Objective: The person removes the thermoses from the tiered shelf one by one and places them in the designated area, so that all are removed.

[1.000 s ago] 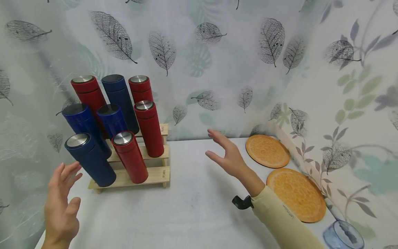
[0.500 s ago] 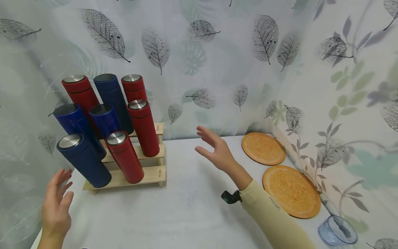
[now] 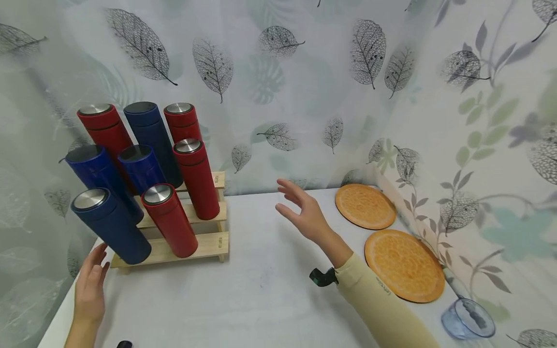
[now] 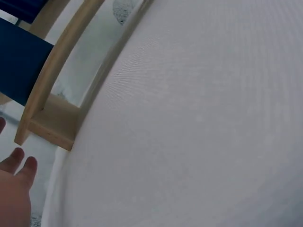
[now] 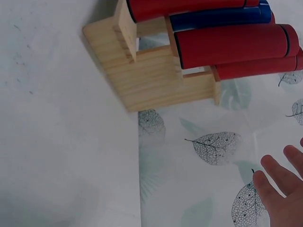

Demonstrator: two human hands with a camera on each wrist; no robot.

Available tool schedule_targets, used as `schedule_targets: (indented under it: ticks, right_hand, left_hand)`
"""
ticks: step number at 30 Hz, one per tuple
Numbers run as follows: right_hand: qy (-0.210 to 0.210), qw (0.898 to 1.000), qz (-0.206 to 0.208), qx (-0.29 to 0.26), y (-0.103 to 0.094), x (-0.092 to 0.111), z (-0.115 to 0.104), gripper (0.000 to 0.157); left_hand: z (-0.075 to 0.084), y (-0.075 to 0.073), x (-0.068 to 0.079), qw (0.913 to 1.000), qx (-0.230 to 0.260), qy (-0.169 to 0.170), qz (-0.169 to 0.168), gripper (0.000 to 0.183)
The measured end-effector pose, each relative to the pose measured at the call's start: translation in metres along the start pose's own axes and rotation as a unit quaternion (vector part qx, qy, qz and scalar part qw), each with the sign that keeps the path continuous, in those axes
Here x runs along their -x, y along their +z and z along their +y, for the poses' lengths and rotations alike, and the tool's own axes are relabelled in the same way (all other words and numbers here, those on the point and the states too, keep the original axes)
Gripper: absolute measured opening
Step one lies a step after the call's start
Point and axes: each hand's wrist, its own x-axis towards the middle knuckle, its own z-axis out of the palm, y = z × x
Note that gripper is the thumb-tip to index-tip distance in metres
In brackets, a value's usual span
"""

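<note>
A stepped wooden rack carries several thermos flasks on three tiers. On the front tier stand a navy flask and a red flask, both with silver lids. Behind them are two bright blue flasks and a red flask; red and navy ones fill the top tier. My left hand is beside the rack's front left corner, fingers loosely bent and holding nothing; the left wrist view shows its fingertips apart from the wood. Over the table, right of the rack, hovers my right hand, fingers extended, holding nothing.
Two round, orange-brown mats lie along the table's right side. A clear bluish glass stands nearer on that side. Leaf-patterned curtains hang behind and at both sides of the white table.
My left hand first drew back slightly, then came in toward the rack's front left corner. The right hand shifted a little left and then stayed nearly still. The head view turned slightly right.
</note>
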Motion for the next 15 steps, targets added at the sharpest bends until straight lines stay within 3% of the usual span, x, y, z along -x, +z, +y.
schedule_targets:
  ticks: [2, 6, 15]
  right_hand:
    - [-0.001, 1.0, 0.002, 0.002, 0.001, -0.001, 0.009, 0.061]
    - [-0.009, 1.0, 0.004, 0.003, 0.003, -0.004, 0.026, 0.063]
    - [-0.017, 1.0, -0.001, -0.003, 0.005, -0.002, 0.031, 0.06]
  left_hand:
    - [-0.003, 0.001, 0.001, 0.9983, 0.051, -0.025, -0.011, 0.053]
    - [-0.008, 0.004, 0.003, 0.9951, 0.082, -0.048, -0.027, 0.051]
    - [-0.02, 0.003, 0.003, 0.9947, 0.069, -0.054, -0.054, 0.056]
